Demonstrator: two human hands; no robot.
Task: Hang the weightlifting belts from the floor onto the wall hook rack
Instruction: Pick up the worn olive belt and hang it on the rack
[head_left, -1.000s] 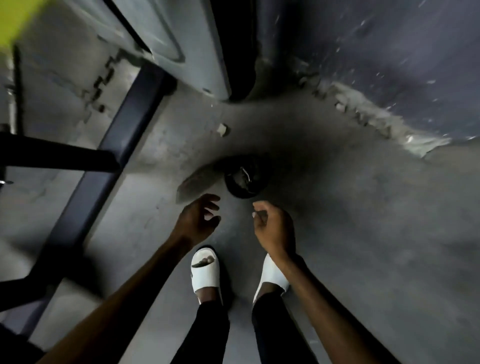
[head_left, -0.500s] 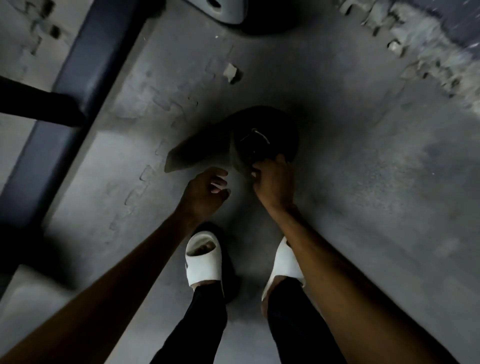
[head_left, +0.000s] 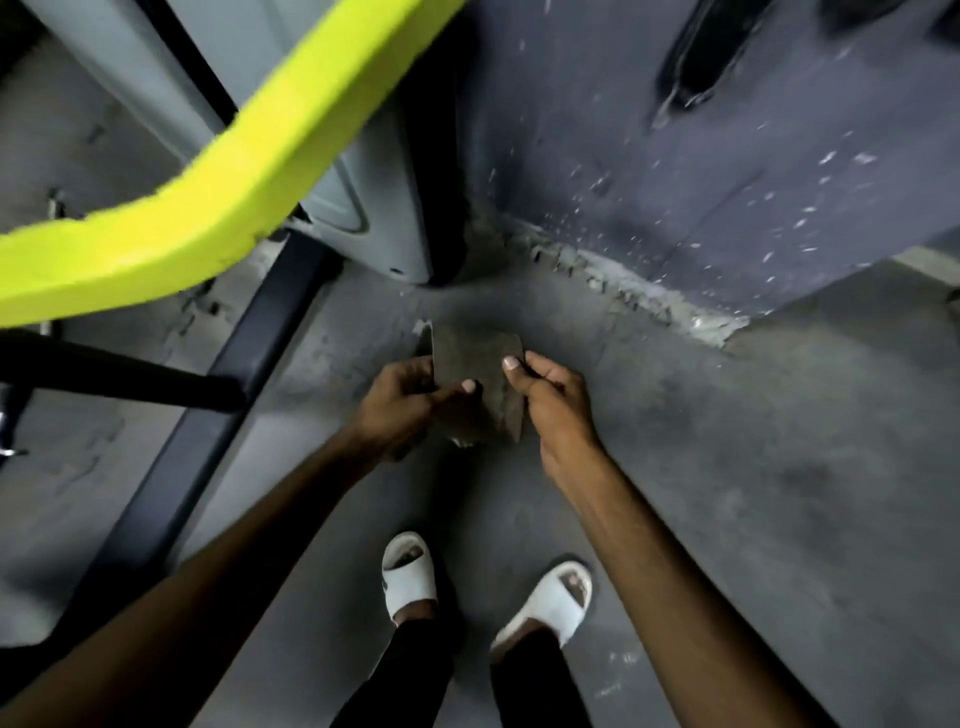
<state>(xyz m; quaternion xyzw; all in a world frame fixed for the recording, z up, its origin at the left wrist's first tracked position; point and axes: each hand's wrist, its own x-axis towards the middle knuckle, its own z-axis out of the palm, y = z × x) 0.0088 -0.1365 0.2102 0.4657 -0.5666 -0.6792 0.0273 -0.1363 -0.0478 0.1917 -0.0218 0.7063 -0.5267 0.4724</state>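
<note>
A worn belt (head_left: 475, 374) is gripped by left hand (head_left: 400, 410) and right hand (head_left: 550, 400) above grey concrete floor (head_left: 779, 467); chipped dark wall (head_left: 701, 182) adjoins.

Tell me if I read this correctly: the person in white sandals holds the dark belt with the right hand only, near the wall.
Not quite. The head view shows both hands on the belt: the left hand holds its left edge and the right hand holds its right edge. The white sandals and the wall nearby are as you say.
</note>
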